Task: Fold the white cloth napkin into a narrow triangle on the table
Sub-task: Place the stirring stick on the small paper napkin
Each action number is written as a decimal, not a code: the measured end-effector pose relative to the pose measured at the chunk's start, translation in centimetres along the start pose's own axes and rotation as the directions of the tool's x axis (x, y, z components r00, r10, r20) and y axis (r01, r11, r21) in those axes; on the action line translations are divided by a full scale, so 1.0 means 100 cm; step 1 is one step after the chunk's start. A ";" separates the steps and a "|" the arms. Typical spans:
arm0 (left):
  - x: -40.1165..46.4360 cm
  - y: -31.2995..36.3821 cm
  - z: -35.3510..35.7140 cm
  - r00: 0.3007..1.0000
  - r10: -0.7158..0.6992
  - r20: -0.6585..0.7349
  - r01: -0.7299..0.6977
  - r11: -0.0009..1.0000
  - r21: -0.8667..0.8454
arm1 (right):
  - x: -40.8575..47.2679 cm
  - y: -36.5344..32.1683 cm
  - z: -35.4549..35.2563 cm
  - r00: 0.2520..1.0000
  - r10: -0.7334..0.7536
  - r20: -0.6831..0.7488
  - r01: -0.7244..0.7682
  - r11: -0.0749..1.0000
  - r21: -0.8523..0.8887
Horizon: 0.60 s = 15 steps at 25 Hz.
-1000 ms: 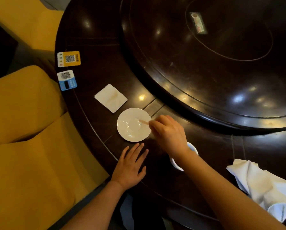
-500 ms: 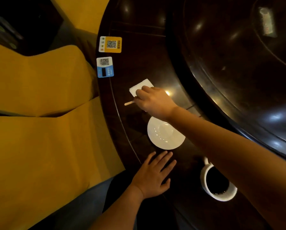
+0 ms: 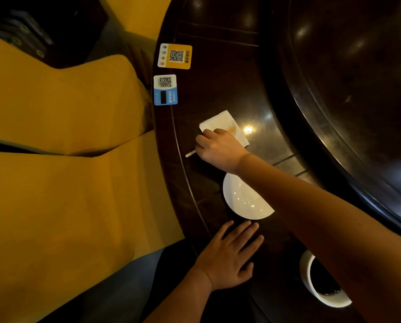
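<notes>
Head view: right hand reaches out over the dark table, fingers curled in around a thin wooden stick. One end of the stick pokes out on the table-edge side of the fist; an orange-tinted end shows beyond the knuckles, lying on the white square napkin. Fingertips touch the napkin's near edge. Grip is narrow — closed on the stick.

Left hand lies flat on the table, palm down, fingers spread wide, holding nothing.

The napkin lies flat, square, just beyond the white saucer. Whether it is cloth or paper cannot be told in this light.

Count, placed from the saucer:
- napkin, 1 — beyond the saucer, under the right hand's fingertips.
- stick, 1 — beyond the saucer, in the right hand.
- QR cards, 2 — yellow card and blue card, well beyond the saucer, by the table's edge.
- cup, 1 — white, dark liquid inside, nearer the person than the saucer, partly under the right forearm.
- yellow chair cushions, off the table, left of the saucer.
</notes>
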State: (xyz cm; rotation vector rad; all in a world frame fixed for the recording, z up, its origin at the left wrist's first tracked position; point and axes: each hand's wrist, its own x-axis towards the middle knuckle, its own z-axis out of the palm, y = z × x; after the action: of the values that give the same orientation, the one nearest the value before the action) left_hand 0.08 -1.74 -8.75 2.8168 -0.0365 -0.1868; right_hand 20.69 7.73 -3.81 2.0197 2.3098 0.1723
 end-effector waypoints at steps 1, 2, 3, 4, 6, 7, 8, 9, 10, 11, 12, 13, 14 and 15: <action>0.000 0.000 0.000 1.000 0.001 -0.001 -0.001 1.000 -0.007 | -0.001 -0.002 0.001 1.000 0.021 -0.001 -0.021 1.000 0.008; 0.001 0.000 0.000 1.000 0.001 -0.003 -0.001 1.000 -0.007 | -0.003 -0.005 0.002 0.999 0.046 -0.004 -0.046 0.999 0.023; 0.001 0.000 0.000 1.000 0.003 -0.009 -0.003 1.000 0.001 | -0.004 -0.008 0.003 0.998 0.070 -0.005 -0.069 0.997 0.037; 0.001 0.000 0.000 1.000 0.002 -0.010 -0.002 1.000 0.013 | -0.005 -0.011 0.003 0.996 0.089 -0.003 -0.089 0.995 0.051; 0.001 0.000 0.001 1.000 0.007 -0.009 -0.007 1.000 0.005 | -0.008 -0.015 0.005 0.993 0.114 -0.006 -0.113 0.991 0.064; 0.000 0.000 0.001 1.000 0.009 -0.011 -0.009 1.000 -0.005 | -0.009 -0.016 0.006 0.992 0.128 -0.007 -0.127 0.990 0.062; 0.000 0.000 0.001 1.000 0.008 -0.014 -0.008 1.000 -0.010 | -0.010 -0.017 0.007 0.990 0.139 -0.006 -0.138 0.988 0.062; 0.000 0.000 0.001 1.000 0.007 -0.019 -0.007 1.000 -0.012 | -0.011 -0.018 0.009 0.988 0.153 -0.005 -0.152 0.986 0.068; 0.000 0.000 0.001 1.000 0.009 -0.024 -0.010 1.000 -0.013 | -0.012 -0.021 0.010 0.984 0.176 -0.002 -0.176 0.982 0.076; 0.001 0.000 0.001 1.000 0.010 -0.027 -0.011 1.000 -0.017 | -0.012 -0.023 0.011 0.978 0.207 0.004 -0.207 0.975 0.084; 0.001 0.001 0.001 1.000 0.010 -0.030 -0.011 1.000 -0.022 | -0.013 -0.026 0.010 0.971 0.241 0.009 -0.240 0.966 0.095; 0.001 0.001 0.001 0.999 0.008 -0.034 -0.009 1.000 -0.025 | -0.014 -0.027 0.008 0.963 0.270 0.010 -0.269 0.957 0.113; 0.001 0.001 0.001 0.999 0.007 -0.041 -0.008 1.000 -0.024 | -0.016 -0.029 0.004 0.954 0.300 0.003 -0.297 0.945 0.140; 0.001 0.001 0.000 0.999 0.008 -0.054 -0.009 1.000 -0.022 | -0.020 -0.030 -0.003 0.943 0.333 -0.014 -0.325 0.930 0.172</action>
State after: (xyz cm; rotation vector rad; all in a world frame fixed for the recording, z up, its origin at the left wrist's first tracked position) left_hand 0.21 -1.87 -8.74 2.7974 -0.0336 -0.1087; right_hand 17.92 5.35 -3.94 2.5027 2.0508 0.0389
